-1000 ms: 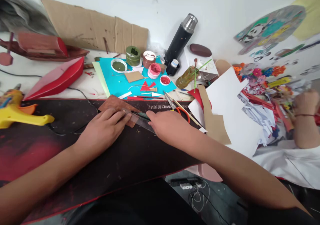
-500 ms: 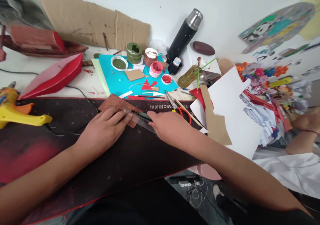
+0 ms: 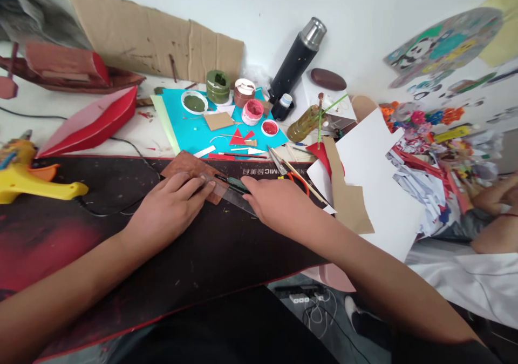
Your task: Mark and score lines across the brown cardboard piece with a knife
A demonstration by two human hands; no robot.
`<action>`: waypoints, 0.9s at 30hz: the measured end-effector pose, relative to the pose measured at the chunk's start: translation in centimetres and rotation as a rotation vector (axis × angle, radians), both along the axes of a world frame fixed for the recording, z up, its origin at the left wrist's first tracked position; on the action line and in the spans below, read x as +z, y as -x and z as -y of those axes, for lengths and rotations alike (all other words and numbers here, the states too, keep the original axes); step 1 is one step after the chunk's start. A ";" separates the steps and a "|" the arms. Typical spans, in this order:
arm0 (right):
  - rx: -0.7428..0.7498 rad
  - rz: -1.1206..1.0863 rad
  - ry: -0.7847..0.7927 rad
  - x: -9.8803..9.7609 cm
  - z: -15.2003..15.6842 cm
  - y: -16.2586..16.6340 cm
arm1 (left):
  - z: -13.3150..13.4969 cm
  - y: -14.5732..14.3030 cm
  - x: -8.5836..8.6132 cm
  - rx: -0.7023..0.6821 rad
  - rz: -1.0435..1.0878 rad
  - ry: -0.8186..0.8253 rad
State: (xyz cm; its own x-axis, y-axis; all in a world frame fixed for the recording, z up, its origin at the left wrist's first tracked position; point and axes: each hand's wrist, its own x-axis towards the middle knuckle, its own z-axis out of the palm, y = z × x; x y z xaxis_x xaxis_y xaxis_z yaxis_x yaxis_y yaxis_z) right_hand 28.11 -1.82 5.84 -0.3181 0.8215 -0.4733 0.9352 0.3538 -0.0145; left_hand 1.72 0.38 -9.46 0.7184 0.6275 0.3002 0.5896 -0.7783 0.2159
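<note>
A clear ruler (image 3: pixel 238 197) lies slantwise over a brown painted piece of cardboard (image 3: pixel 182 162) on the dark mat (image 3: pixel 178 272). My left hand (image 3: pixel 172 202) holds the ruler down against the cardboard, its fingers bent and close together; the thumb is hidden. In my right hand (image 3: pixel 277 199) is a green utility knife (image 3: pixel 234 182), its front end at the ruler's upper edge over the cardboard. The blade tip is too small to make out. Just beyond my right hand lie orange-handled scissors (image 3: pixel 299 183) and a thin wooden stick (image 3: pixel 297 174).
Paint jars (image 3: pixel 217 87) and paper scraps sit on a blue sheet (image 3: pixel 182 132) at the back. A black thermos (image 3: pixel 295 61) leans by the wall. To the left are a yellow glue gun (image 3: pixel 44 186) and a red boat shape (image 3: pixel 93 121). White paper (image 3: pixel 384 191) lies right, near another person's arm (image 3: pixel 496 234).
The view has shifted slightly. My right hand has drawn the knife a little to the right along the ruler. My left hand stays in place on the ruler and cardboard.
</note>
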 end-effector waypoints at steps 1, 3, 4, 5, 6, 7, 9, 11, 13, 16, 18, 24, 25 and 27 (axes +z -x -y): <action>0.000 -0.003 0.004 -0.1 0.0 0.0 | 0.0 0.0 0.0 -0.002 0.002 0.006; -0.004 -0.008 0.012 -0.3 0.0 0.1 | 0.0 0.0 0.1 -0.012 -0.012 0.004; -0.007 -0.009 0.016 -0.4 0.0 0.2 | 0.0 0.0 0.1 -0.016 -0.024 -0.003; -0.009 -0.010 0.022 -0.5 0.0 0.2 | 0.0 0.0 0.2 -0.018 -0.037 -0.012; -0.010 -0.010 0.029 -0.5 0.0 0.3 | 0.0 0.0 0.3 -0.018 -0.047 -0.022; -0.010 -0.009 0.036 -0.5 0.0 0.4 | 0.0 0.0 0.4 -0.013 -0.053 -0.030; -0.011 -0.009 0.045 -0.5 0.0 0.4 | 0.0 0.0 0.5 -0.008 -0.048 -0.035; -0.014 -0.006 0.047 -0.5 -0.1 0.4 | 0.1 0.0 0.6 -0.008 -0.039 -0.038; -0.021 0.001 0.051 -0.6 -0.1 0.3 | 0.1 0.0 0.5 0.000 -0.034 -0.035; -0.026 0.004 0.064 -0.7 -0.2 0.4 | 0.3 0.1 0.3 0.021 -0.013 0.006; -0.015 0.006 0.060 -0.6 -0.2 0.7 | 0.3 0.1 0.4 0.019 -0.013 0.019; 0.078 0.046 -0.019 0.2 -0.2 2.2 | 0.0 0.0 1.2 0.014 -0.067 -0.102; 0.082 0.042 -0.017 0.3 -0.1 2.1 | 0.0 -0.1 1.2 0.008 -0.066 -0.110; 0.054 0.011 0.010 0.1 0.1 1.4 | -0.1 -0.2 1.3 0.000 -0.054 -0.107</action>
